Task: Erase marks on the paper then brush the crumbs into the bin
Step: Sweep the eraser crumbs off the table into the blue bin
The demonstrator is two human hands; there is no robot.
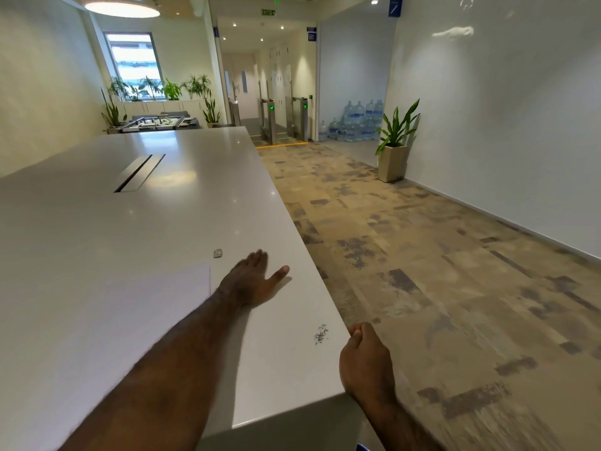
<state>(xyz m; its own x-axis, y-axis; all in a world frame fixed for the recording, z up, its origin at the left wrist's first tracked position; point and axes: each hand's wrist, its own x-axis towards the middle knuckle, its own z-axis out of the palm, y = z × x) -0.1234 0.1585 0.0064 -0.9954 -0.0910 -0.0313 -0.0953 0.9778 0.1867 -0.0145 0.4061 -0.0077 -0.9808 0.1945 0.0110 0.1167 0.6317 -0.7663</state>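
A white sheet of paper (156, 297) lies flat on the long white table (97, 229), left of my left forearm. A small grey eraser (217, 253) rests on the table just beyond the paper's far right corner. My left hand (252, 278) lies flat on the table with its fingers stretched out, a short way right of the eraser and holding nothing. A little pile of dark eraser crumbs (321, 333) sits close to the table's right edge. My right hand (366, 359) is curled at that edge, just right of the crumbs, thumb against the rim. No bin is in view.
A cable slot (140, 172) runs along the table's middle farther away. Patterned carpet (439, 271) stretches to the right of the table. A potted plant (393, 151) stands by the right wall, with water bottles (354, 125) stacked behind it.
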